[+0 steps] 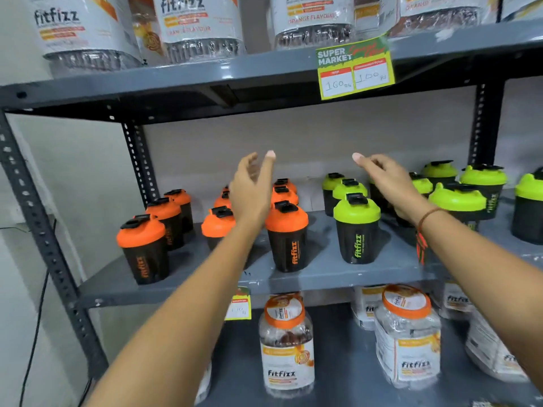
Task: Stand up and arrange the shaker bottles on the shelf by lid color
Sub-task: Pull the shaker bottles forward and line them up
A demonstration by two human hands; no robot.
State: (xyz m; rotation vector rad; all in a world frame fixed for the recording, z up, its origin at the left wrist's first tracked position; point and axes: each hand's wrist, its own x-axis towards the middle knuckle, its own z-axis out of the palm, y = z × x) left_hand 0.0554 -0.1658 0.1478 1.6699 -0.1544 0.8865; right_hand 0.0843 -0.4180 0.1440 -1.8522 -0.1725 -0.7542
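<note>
Shelf [323, 277] bottles [289, 239] upright below both hands' empty fingers [269, 160].

"fitfizz" on shaker bottles [289, 239] and jars [286, 345]; "SUPER MARKET" price tag [355, 69] (160, 100 Rs).

Soft, even indoor light fills the scene, bright enough to read colours clearly. The upper shelf [264, 74] casts a dim band beneath itself, and the shaker bottles [288, 230] throw faint shadows. Glare streaks the plastic jars [202, 27] on top. Wide-angle distortion bends the shelf posts [38, 218] outward at the edges. Slight blur softens the price tag [355, 69] and far corners.
</note>
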